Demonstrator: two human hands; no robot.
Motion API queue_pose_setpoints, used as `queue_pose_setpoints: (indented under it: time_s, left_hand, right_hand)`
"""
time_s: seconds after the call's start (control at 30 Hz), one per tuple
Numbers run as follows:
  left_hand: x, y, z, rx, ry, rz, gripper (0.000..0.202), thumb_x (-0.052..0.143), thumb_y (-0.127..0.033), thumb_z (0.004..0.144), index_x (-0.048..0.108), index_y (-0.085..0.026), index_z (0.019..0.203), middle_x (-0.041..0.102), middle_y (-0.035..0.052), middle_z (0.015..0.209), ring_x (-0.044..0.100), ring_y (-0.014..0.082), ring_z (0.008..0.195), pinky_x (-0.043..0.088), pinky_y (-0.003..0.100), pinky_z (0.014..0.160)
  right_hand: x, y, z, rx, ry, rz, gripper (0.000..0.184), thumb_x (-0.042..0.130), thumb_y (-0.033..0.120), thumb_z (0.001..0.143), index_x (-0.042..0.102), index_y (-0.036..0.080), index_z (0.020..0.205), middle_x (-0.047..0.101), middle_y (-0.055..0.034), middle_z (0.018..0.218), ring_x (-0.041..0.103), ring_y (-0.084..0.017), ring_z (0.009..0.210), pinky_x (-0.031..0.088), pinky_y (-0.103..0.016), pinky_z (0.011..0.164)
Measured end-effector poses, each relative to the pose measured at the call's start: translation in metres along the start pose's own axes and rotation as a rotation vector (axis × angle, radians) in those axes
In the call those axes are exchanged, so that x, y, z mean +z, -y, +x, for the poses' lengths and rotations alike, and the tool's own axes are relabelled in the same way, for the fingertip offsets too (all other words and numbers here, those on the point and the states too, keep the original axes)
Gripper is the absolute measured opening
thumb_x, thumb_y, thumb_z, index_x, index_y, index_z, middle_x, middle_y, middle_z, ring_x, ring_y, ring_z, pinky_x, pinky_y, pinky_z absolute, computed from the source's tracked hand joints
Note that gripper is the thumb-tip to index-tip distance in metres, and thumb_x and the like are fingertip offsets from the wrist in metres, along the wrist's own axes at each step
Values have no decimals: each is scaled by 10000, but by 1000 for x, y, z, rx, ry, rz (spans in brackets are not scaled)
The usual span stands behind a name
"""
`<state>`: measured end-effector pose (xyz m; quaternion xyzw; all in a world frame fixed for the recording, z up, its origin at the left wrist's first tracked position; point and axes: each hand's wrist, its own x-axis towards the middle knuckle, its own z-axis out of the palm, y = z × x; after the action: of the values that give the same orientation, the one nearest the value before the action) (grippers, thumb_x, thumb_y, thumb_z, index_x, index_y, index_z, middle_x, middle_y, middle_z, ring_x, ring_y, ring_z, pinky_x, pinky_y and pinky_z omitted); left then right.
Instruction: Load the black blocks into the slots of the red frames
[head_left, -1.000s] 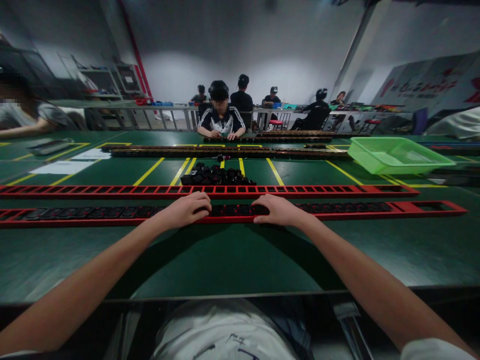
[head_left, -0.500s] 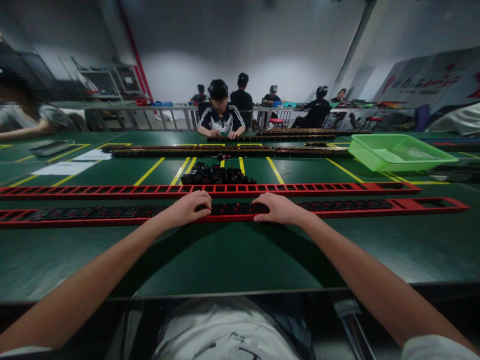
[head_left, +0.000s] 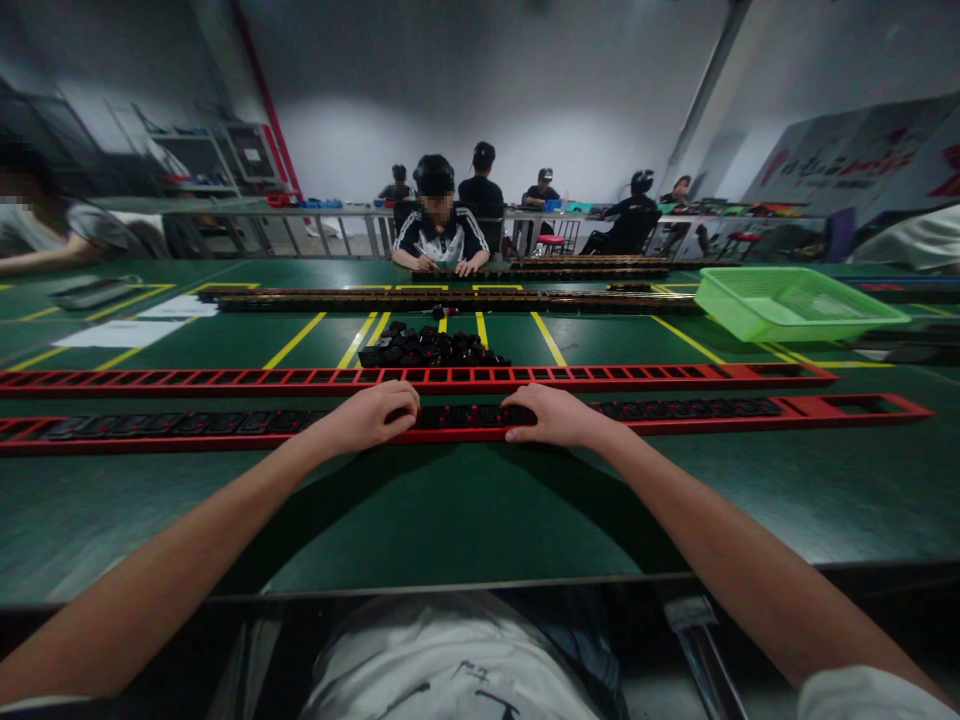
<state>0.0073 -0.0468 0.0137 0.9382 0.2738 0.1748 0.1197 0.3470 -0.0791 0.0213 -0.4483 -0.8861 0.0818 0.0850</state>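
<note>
A long red slotted frame (head_left: 465, 435) lies across the green table in front of me, with a row of flat black square pieces (head_left: 487, 414) set in it, some showing red dots. My left hand (head_left: 367, 415) is closed over this frame left of its middle, fingers curled across the top and thumb at the near edge. In a matching hold, my right hand (head_left: 553, 413) grips the same frame a little further right. A few black pieces show between the hands; those beneath the fingers are hidden.
Just beyond lies a second red frame (head_left: 480, 386) with open slots. Behind it is a pile of black parts (head_left: 427, 347). A green basket (head_left: 802, 325) stands at right; dark long strips (head_left: 450, 298) lie further back. A co-worker (head_left: 441, 230) sits opposite.
Both hands keep their hold on the near red frame. The whole view has shifted slightly, and no piece has visibly moved within the frame.
</note>
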Motion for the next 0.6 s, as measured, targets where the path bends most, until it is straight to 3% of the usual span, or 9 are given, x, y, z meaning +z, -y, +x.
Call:
queue_pose_setpoints:
  time_s: [0.33,0.6]
  left_hand:
    - [-1,3,-2,35,-4,-22,176,580,-348,910,615,-182,956,627,77,1087,576,214,1038,453,368,950]
    - [1,7,-3,-13,-13,1,214,597,-366,905,622,-186,1019,655,68,1067,585,217,1012,460,385,936]
  right_hand:
    - [-3,3,0,10,6,14,566,665,548,839,629,190,1275,646,-129,1213,597,-299,1107,488,-389,909]
    - [-4,4,-1,8,6,8,549,668,524,845,631,174,1267,647,-134,1213,601,-299,1104,488,-391,911]
